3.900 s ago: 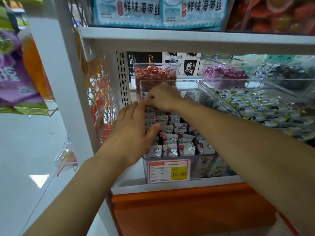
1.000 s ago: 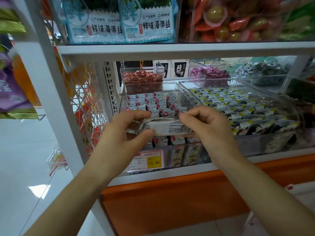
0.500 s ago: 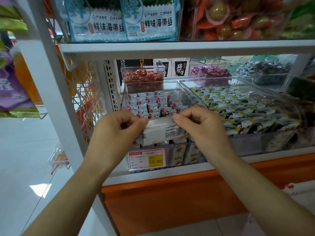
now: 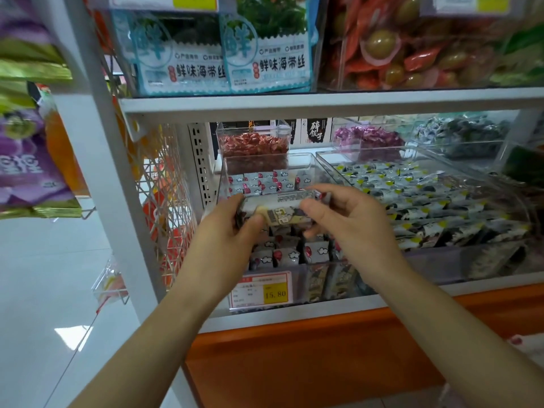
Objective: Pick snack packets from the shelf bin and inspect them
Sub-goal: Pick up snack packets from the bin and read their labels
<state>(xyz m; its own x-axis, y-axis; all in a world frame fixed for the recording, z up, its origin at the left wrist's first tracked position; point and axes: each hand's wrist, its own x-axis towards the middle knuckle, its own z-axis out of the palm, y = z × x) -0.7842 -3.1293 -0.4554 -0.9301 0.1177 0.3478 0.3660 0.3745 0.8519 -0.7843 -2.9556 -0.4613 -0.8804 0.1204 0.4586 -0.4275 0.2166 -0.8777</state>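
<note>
Snack packet [image 4: 279, 209], held level just above the clear shelf bin [image 4: 266, 156], its ends pinched between the curled fingers [image 4: 254, 223] of the left hand [image 4: 223, 240] and right hand [image 4: 347, 222]; it looked light, soft and slick, so probably best gripped by its sealed ends.

Both hands held one snack packet [image 4: 279, 209] level above the clear shelf bin [image 4: 297, 285]: the left hand [image 4: 226, 237] gripped its left end, the right hand [image 4: 347, 222] pinched its right end. A price tag [image 4: 262, 290] reading 15.80 fronted the bin.
</note>
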